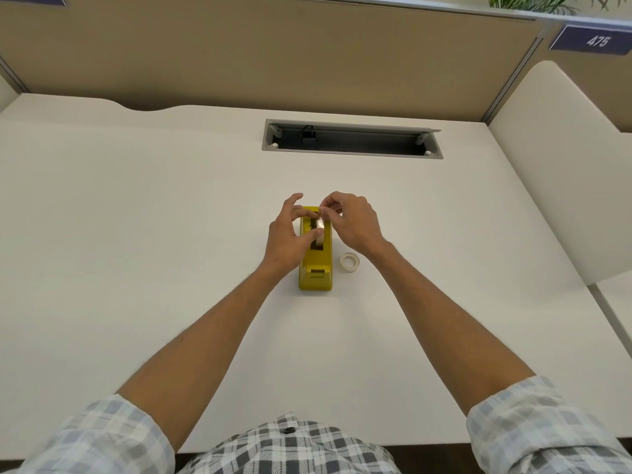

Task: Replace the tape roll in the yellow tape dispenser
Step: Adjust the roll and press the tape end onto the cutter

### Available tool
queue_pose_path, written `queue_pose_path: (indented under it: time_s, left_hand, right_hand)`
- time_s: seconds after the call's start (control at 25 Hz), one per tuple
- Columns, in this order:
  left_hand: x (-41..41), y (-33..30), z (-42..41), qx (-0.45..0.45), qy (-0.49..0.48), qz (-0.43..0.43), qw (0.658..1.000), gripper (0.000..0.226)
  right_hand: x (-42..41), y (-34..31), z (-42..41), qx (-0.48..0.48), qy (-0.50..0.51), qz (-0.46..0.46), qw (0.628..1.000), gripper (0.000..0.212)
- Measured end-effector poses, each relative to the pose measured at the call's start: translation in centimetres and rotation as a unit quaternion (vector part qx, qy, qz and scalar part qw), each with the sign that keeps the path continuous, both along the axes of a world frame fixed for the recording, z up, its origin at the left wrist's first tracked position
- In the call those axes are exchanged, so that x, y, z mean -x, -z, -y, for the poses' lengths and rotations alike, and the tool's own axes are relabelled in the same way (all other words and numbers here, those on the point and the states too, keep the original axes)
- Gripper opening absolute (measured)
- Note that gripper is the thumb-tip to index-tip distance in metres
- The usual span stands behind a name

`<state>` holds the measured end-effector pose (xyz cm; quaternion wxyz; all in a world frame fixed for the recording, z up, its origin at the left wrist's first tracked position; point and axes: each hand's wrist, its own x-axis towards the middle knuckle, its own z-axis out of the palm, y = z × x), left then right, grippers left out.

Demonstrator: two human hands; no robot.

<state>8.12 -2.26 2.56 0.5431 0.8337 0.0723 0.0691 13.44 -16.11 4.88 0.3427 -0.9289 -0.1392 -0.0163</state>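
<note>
Item: yellow tape dispenser (315, 268), standing upright at the middle of a white surface (136, 234), long axis running away from the person, cutter end nearest the body. Contents: a tape roll (320, 230) seated in the dispenser's open well, pale and glossy, partly hidden by fingers. Second item: a white tape roll (350, 262), lying flat on the surface just beside the dispenser's right flank, apart from both hands. Left hand (287, 239): set against the dispenser's left side, thumb laid across onto the roll in the well, remaining fingers spread and raised above the far end; grip narrow, thumb touching the roll, though whether it truly pinches it cannot be told. Right hand (354, 222): over the far right corner of the dispenser, fingers curled inward, fingertips pinched together at the top of the roll; grip narrow, apparently on the tape's edge, the exact hold too small to make out. Both forearms bare, plaid sleeves (102, 436) rolled up near the elbows. Fixtures: a grey cable tray opening (352, 139) recessed in the surface well beyond the dispenser; a tan partition (273, 56) behind; a dark plate marked 475 (596, 40) at upper right.
</note>
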Motion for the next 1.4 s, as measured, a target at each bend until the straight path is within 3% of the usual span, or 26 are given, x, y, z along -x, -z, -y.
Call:
queue_pose_path:
  time_s: [0.8, 1.4]
  left_hand:
    - [0.6, -0.4, -0.3, -0.028, 0.012, -0.008, 1.0, 0.083]
    - [0.9, -0.1, 0.0, -0.031, 0.02, 0.002, 0.999, 0.069]
  right_hand:
    - [0.5, 0.5, 0.1, 0.035, -0.005, 0.003, 0.999, 0.015]
    - [1.9, 0.1, 0.4, -0.028, -0.003, -0.013, 1.0, 0.012]
